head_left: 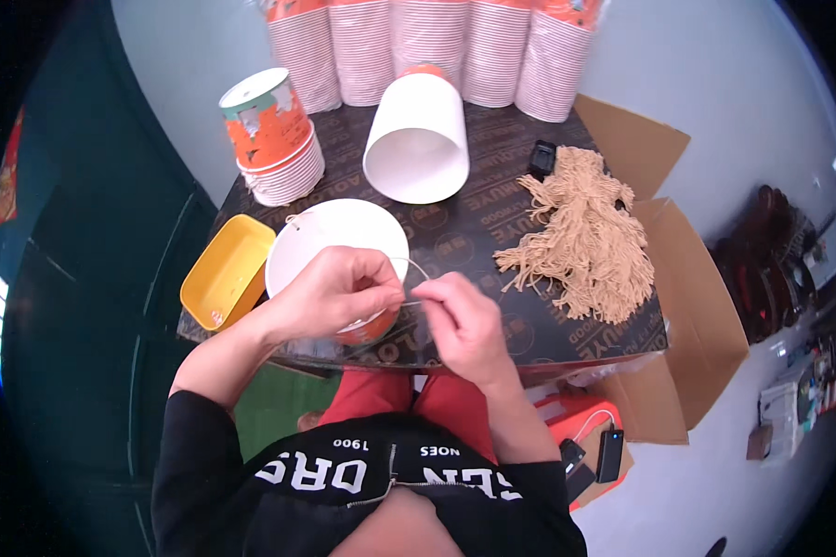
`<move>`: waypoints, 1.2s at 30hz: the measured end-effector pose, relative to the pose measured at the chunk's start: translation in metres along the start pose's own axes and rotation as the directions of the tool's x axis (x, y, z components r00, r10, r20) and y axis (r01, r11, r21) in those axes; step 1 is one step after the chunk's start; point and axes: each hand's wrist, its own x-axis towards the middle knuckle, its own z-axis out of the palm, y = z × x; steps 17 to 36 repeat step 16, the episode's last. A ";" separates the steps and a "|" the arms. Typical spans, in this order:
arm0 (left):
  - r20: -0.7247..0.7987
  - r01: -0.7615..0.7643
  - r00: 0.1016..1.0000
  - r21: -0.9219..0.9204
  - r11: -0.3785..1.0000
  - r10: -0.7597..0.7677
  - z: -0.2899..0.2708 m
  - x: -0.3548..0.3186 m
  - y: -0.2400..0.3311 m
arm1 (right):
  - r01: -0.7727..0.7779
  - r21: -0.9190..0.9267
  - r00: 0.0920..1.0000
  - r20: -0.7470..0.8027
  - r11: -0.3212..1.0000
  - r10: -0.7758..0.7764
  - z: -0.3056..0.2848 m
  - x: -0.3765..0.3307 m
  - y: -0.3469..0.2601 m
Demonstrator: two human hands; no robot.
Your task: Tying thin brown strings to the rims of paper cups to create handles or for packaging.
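Together, the left hand point(336, 290) and right hand point(463, 320) pinch a thin cord point(416, 269) between closed fingertips; just beneath and behind the left fingers sits the white paper cup point(330, 237); farther right lies a pile of tan cords point(585, 237).

Stringing a paper cup on my lap table

My left hand point(330, 292) grips the white cup point(330, 237) while my right hand point(464, 320) pinches a thin cord point(416, 269) at its rim (tan cord bundle point(585, 232) lies right, yellow tray point(223, 271) left).
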 end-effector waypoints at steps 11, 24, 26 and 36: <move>0.019 0.050 0.999 -0.049 0.998 -0.049 -0.003 0.005 0.002 | 0.108 0.005 0.994 -0.021 0.994 -0.108 -0.001 0.034 -0.011; 0.087 0.083 0.993 -0.038 0.996 -0.080 -0.007 0.012 0.002 | 0.276 -0.061 0.961 0.037 0.959 -0.275 0.009 0.053 -0.004; 0.087 0.083 0.993 -0.038 0.996 -0.080 -0.007 0.012 0.002 | 0.276 -0.061 0.961 0.037 0.959 -0.275 0.009 0.053 -0.004; 0.087 0.083 0.993 -0.038 0.996 -0.080 -0.007 0.012 0.002 | 0.276 -0.061 0.961 0.037 0.959 -0.275 0.009 0.053 -0.004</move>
